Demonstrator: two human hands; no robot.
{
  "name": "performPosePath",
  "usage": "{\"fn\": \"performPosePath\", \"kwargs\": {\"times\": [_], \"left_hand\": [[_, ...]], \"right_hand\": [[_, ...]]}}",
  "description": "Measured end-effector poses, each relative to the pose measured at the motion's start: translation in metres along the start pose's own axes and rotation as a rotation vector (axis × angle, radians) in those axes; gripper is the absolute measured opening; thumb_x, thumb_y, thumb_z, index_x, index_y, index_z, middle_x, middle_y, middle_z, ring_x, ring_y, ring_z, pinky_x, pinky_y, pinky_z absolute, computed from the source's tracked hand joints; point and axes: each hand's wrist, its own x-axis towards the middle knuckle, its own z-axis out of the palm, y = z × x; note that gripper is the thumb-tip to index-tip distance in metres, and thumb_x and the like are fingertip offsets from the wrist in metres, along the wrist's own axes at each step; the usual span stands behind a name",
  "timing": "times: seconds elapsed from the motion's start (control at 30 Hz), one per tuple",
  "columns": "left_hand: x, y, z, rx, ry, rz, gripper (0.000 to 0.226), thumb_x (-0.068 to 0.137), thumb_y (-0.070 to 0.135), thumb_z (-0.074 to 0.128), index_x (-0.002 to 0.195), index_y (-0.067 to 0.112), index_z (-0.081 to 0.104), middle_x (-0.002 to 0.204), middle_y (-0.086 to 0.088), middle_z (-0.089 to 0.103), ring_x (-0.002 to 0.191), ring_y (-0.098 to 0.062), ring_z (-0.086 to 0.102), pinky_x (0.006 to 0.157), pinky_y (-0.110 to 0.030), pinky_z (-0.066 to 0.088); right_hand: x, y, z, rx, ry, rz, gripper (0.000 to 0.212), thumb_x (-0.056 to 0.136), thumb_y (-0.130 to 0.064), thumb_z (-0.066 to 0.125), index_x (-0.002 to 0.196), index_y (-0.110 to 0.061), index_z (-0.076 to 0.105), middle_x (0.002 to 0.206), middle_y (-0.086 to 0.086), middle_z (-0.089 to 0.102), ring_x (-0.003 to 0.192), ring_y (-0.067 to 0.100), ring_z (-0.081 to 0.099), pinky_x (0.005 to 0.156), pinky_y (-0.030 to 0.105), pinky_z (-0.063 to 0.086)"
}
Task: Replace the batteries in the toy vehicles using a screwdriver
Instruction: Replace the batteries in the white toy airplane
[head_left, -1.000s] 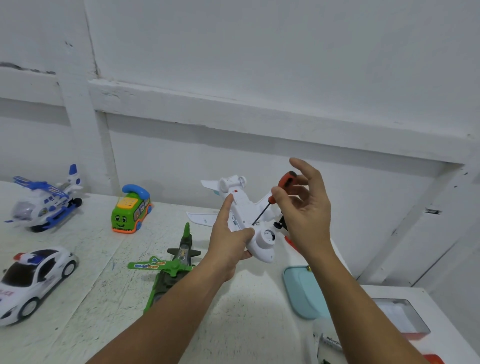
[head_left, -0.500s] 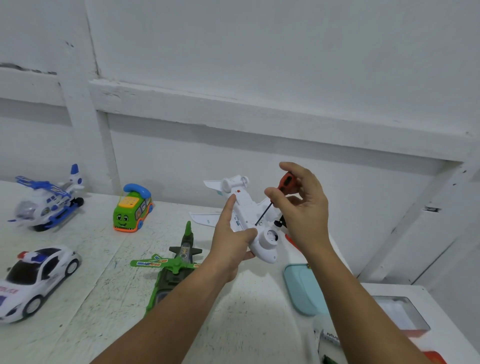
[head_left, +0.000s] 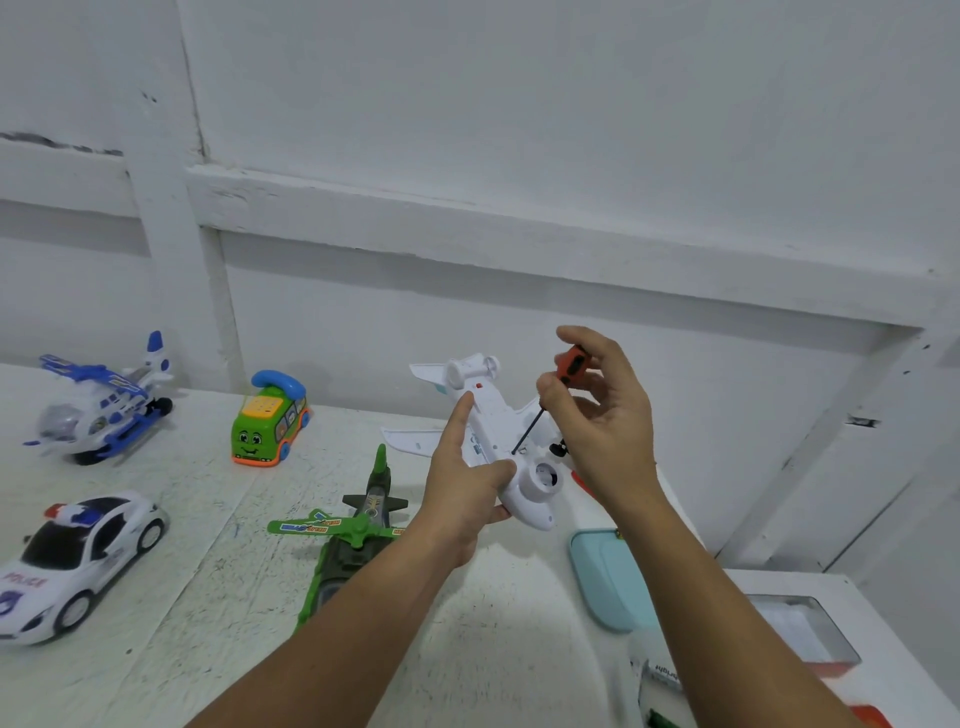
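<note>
My left hand (head_left: 462, 483) grips a white toy airplane (head_left: 493, 421), held belly-up above the table, with the index finger stretched along its fuselage. My right hand (head_left: 602, 415) pinches the orange handle of a small screwdriver (head_left: 550, 395) between thumb and fingers. The thin black shaft slants down to the left and its tip touches the plane's underside near the front wheel.
On the white table (head_left: 208, 597) stand a blue-white helicopter (head_left: 98, 400), a green bus (head_left: 270, 421), a police car (head_left: 78, 561) and a green helicopter (head_left: 353, 540). A light blue tray (head_left: 608, 577) and a tin box (head_left: 800, 634) lie at the right, near a battery pack (head_left: 660, 670).
My right hand has turned on the screwdriver handle, fingers curling closer around it. The airplane and left hand stay in nearly the same place.
</note>
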Motion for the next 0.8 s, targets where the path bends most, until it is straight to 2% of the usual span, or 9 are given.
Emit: {"fn": "performPosePath", "kwargs": {"times": [0.1, 0.17, 0.33, 0.43, 0.57, 0.67, 0.73, 0.8], "left_hand": [[0.001, 0.000, -0.002, 0.001, -0.011, 0.001, 0.087, 0.087, -0.014, 0.056, 0.132, 0.057, 0.037, 0.144, 0.005, 0.044, 0.102, -0.016, 0.062, 0.058, -0.032, 0.059], [0.002, 0.002, -0.003, 0.006, -0.016, 0.008, 0.086, 0.087, -0.013, 0.057, 0.130, 0.059, 0.038, 0.146, 0.006, 0.043, 0.106, -0.019, 0.062, 0.059, -0.033, 0.059], [0.005, 0.004, -0.008, 0.005, 0.002, 0.008, 0.086, 0.086, -0.014, 0.057, 0.128, 0.060, 0.040, 0.147, 0.005, 0.041, 0.110, -0.023, 0.060, 0.062, -0.036, 0.061], [0.008, 0.005, -0.014, -0.009, 0.023, 0.013, 0.086, 0.086, -0.015, 0.055, 0.127, 0.059, 0.041, 0.145, 0.004, 0.044, 0.110, -0.022, 0.060, 0.061, -0.037, 0.061], [0.014, 0.009, -0.022, -0.030, 0.057, 0.034, 0.085, 0.086, -0.013, 0.054, 0.135, 0.055, 0.040, 0.141, 0.004, 0.046, 0.108, -0.020, 0.061, 0.063, -0.039, 0.061], [0.020, 0.013, -0.028, -0.042, 0.084, 0.043, 0.083, 0.086, -0.011, 0.055, 0.133, 0.056, 0.041, 0.143, 0.002, 0.045, 0.112, -0.026, 0.061, 0.063, -0.041, 0.061], [0.024, 0.015, -0.031, -0.053, 0.092, 0.044, 0.082, 0.085, -0.010, 0.055, 0.131, 0.057, 0.042, 0.143, 0.001, 0.045, 0.113, -0.029, 0.061, 0.062, -0.040, 0.061], [0.026, 0.017, -0.033, -0.072, 0.090, 0.040, 0.081, 0.085, -0.009, 0.055, 0.130, 0.057, 0.043, 0.142, -0.002, 0.048, 0.112, -0.031, 0.063, 0.061, -0.039, 0.060]], "right_hand": [[0.000, -0.001, 0.000, 0.010, -0.080, 0.065, 0.065, 0.086, 0.001, 0.063, 0.130, -0.044, 0.049, 0.101, -0.012, 0.064, 0.093, 0.014, 0.068, 0.080, 0.031, 0.059], [0.001, 0.000, 0.000, -0.030, -0.075, 0.079, 0.069, 0.087, -0.002, 0.066, 0.132, -0.048, 0.045, 0.098, -0.010, 0.065, 0.090, 0.014, 0.067, 0.080, 0.035, 0.060], [0.012, -0.003, -0.010, 0.226, 0.090, 0.236, 0.070, 0.085, 0.006, 0.066, 0.132, -0.041, 0.045, 0.097, 0.012, 0.069, 0.088, 0.021, 0.071, 0.077, 0.036, 0.061], [0.021, -0.001, -0.027, 0.301, 0.197, 0.358, 0.065, 0.085, 0.011, 0.063, 0.127, -0.035, 0.048, 0.094, 0.015, 0.070, 0.082, 0.026, 0.071, 0.071, 0.037, 0.061], [0.015, 0.014, -0.038, 0.267, 0.178, 0.545, 0.058, 0.084, 0.011, 0.063, 0.125, -0.028, 0.051, 0.090, 0.018, 0.068, 0.075, 0.027, 0.070, 0.062, 0.035, 0.060], [-0.001, 0.035, -0.028, 0.227, 0.095, 0.672, 0.058, 0.081, 0.014, 0.064, 0.125, -0.022, 0.052, 0.093, 0.024, 0.067, 0.071, 0.031, 0.069, 0.056, 0.035, 0.059], [-0.015, 0.051, -0.017, 0.126, -0.084, 0.765, 0.061, 0.079, 0.017, 0.063, 0.125, -0.020, 0.052, 0.097, 0.028, 0.064, 0.071, 0.032, 0.067, 0.054, 0.037, 0.058], [-0.029, 0.063, -0.004, -0.015, -0.333, 0.886, 0.062, 0.078, 0.017, 0.065, 0.124, -0.022, 0.053, 0.096, 0.023, 0.062, 0.073, 0.030, 0.068, 0.059, 0.043, 0.060]]}}
